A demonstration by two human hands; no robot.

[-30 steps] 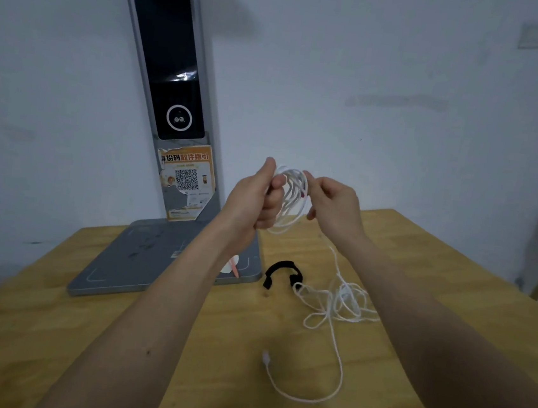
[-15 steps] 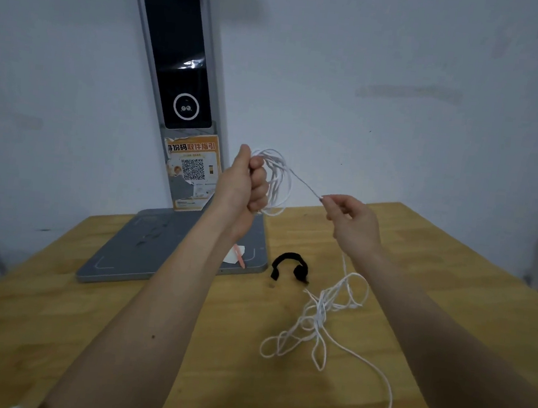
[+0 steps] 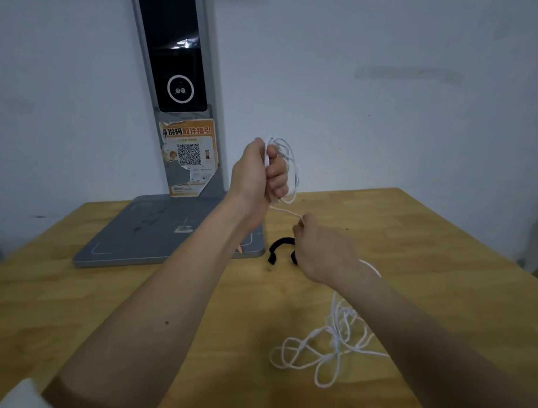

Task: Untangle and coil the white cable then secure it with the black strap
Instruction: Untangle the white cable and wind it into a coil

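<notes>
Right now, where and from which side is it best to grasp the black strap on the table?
Probably at the arched middle of the black strap, coming from above. It lies as an open curve with both ends on the wooden table, so the raised arch leaves room for fingertips. The right hand is nearest, partly covering one end.

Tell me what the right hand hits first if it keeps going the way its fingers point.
Probably the left hand and its coil: the right hand points up-left along the taut cable toward them. Depth is unclear.
</notes>
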